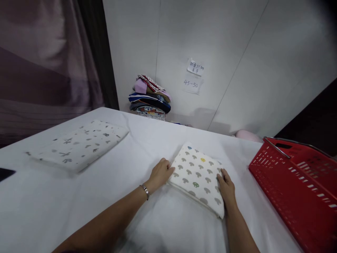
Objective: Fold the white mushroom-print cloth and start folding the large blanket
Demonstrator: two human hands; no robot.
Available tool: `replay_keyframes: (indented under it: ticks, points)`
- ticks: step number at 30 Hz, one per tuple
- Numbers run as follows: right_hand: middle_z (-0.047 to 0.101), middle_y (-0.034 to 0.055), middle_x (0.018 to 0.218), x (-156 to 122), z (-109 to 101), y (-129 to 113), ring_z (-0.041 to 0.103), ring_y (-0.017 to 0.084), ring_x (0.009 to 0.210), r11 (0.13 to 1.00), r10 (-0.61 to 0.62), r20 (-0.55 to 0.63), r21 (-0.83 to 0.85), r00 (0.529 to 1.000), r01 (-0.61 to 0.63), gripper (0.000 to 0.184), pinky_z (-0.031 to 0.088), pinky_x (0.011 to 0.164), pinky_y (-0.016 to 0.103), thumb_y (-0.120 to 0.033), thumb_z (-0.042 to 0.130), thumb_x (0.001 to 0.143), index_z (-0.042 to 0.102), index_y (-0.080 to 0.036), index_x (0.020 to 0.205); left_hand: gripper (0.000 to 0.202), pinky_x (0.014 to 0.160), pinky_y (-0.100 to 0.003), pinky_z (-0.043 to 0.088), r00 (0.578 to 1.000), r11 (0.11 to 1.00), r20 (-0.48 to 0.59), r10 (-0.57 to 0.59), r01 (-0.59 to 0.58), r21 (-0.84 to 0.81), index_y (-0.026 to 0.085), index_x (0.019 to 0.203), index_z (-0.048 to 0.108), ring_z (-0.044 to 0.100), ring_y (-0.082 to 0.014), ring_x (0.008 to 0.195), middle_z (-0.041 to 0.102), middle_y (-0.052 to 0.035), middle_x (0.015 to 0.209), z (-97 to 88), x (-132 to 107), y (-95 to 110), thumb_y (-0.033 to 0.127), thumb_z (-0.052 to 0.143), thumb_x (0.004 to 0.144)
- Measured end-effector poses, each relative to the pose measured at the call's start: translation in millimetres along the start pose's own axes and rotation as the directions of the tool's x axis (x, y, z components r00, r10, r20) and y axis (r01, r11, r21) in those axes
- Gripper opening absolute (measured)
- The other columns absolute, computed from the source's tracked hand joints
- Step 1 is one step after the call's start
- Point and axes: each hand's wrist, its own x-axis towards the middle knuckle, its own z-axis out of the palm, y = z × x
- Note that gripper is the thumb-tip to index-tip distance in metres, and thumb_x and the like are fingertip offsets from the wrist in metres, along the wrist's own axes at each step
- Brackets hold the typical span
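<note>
A folded white cloth with grey mushroom prints (198, 173) lies on the white-covered table (147, 144), with a few yellow, green and blue mushrooms among the grey ones. My left hand (160, 173) grips its left edge, thumb on top and fingers curled at the side. At the right edge, my right hand (226, 187) holds the cloth with fingertips on its upper face; the thumb's side is partly hidden. Farther left on the table rests another folded white cloth with grey and black prints (84, 144), apart from both hands.
A red plastic basket (292, 186) with a metal handle stands at the right. Behind the table's far edge a stack of folded fabrics (150, 96) rises against the wall, beneath paper notes (193, 79). A purple curtain (44, 63) hangs at left; a dark object (5, 173) lies at the left edge.
</note>
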Motion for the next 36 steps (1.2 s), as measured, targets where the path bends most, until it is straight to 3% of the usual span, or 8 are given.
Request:
replay_keyframes:
  ticks: [3,8,16,25,31,36]
  points:
    - [0.047,0.0053,0.137,1,1,1,0.040,0.025,0.128,1.000,-0.004,-0.011,0.017,1.000,0.005,0.056,0.026,0.110,0.037,-0.045,0.059,0.071,0.059,-0.019,0.121,0.025,0.060,-0.025,0.034,0.998,0.997,-0.035,-0.054,0.052,-0.051,0.020,0.061,0.043,0.048,-0.0119,0.066,0.052,0.0013,0.074,3.6,1,-8,0.034,0.050,0.080]
    - [0.047,0.0047,0.137,2,3,3,0.040,0.025,0.128,0.999,-0.011,-0.023,0.049,1.000,0.012,0.055,0.027,0.109,0.037,-0.045,0.060,0.069,0.061,-0.020,0.118,0.026,0.055,-0.024,0.033,0.992,0.987,0.008,-0.126,0.126,-0.100,0.021,0.063,0.045,0.048,-0.0126,0.062,0.053,0.0027,0.065,7.5,2,-18,0.040,0.050,0.080]
    - [0.050,0.0057,0.134,3,5,5,0.041,0.025,0.127,0.997,-0.044,-0.042,0.069,0.998,0.047,0.054,0.027,0.109,0.038,-0.046,0.060,0.068,0.062,-0.019,0.115,0.029,0.057,-0.025,0.034,0.985,0.987,0.056,-0.160,0.161,-0.006,0.021,0.072,0.052,0.054,-0.0145,0.067,0.061,0.0000,0.077,4.0,19,-4,0.050,0.056,0.075]
    - [0.048,0.0062,0.136,3,4,4,0.041,0.024,0.127,0.998,-0.016,-0.022,0.065,1.000,0.017,0.056,0.027,0.110,0.036,-0.046,0.060,0.069,0.061,-0.018,0.117,0.032,0.056,-0.027,0.033,0.988,0.992,0.110,-0.109,0.102,0.069,0.021,0.058,0.046,0.055,-0.0172,0.066,0.061,-0.0017,0.068,2.9,21,-2,0.042,0.045,0.082]
    - [0.051,0.0036,0.134,4,7,7,0.041,0.024,0.127,0.996,-0.035,-0.050,0.080,0.998,0.039,0.052,0.028,0.109,0.036,-0.044,0.061,0.068,0.063,-0.020,0.114,0.034,0.061,-0.028,0.036,0.989,0.984,0.108,-0.103,0.085,0.159,0.021,0.066,0.053,0.059,-0.0209,0.075,0.064,-0.0043,0.074,-1.4,40,10,0.053,0.048,0.078]
    - [0.051,0.0050,0.134,4,7,8,0.042,0.024,0.126,0.996,-0.034,-0.041,0.079,0.999,0.037,0.052,0.028,0.109,0.037,-0.043,0.061,0.069,0.063,-0.019,0.115,0.036,0.065,-0.029,0.038,0.985,0.977,0.161,-0.065,0.029,0.212,0.021,0.065,0.051,0.060,-0.0223,0.079,0.065,-0.0071,0.077,7.2,46,11,0.046,0.036,0.086]
